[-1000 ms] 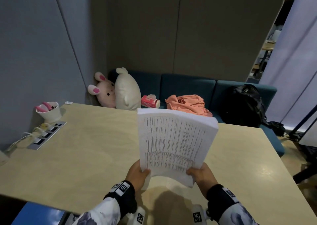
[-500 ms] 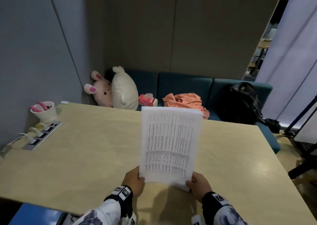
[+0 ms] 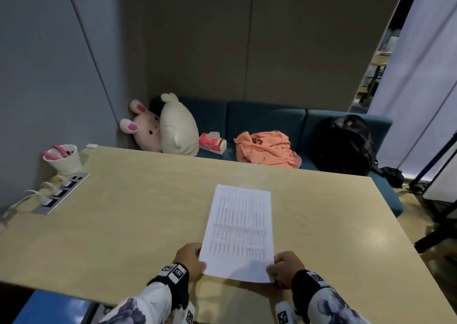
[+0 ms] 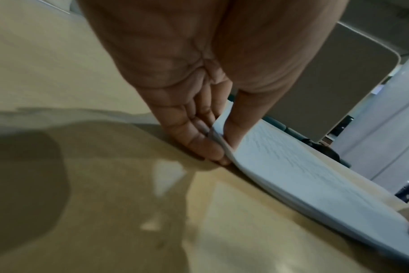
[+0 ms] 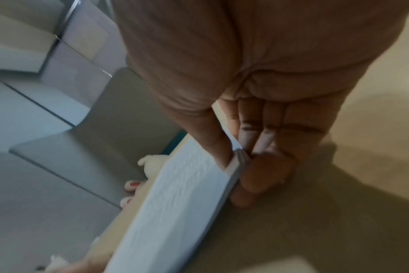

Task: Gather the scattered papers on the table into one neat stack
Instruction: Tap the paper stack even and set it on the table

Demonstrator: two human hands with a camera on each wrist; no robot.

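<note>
1 stack [image 3: 241, 232], 2 hands pinching.

Both hands [image 3: 189, 262] [image 3: 286, 268] low, fingers [image 4: 199, 142] pinched.

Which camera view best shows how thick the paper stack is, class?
The left wrist view: it looks along the table at the paper stack's layered side edge, pinched by the left hand. The right wrist view shows a shorter, blurrier bit of edge. The head view shows only the printed top sheet, not thickness.
</note>
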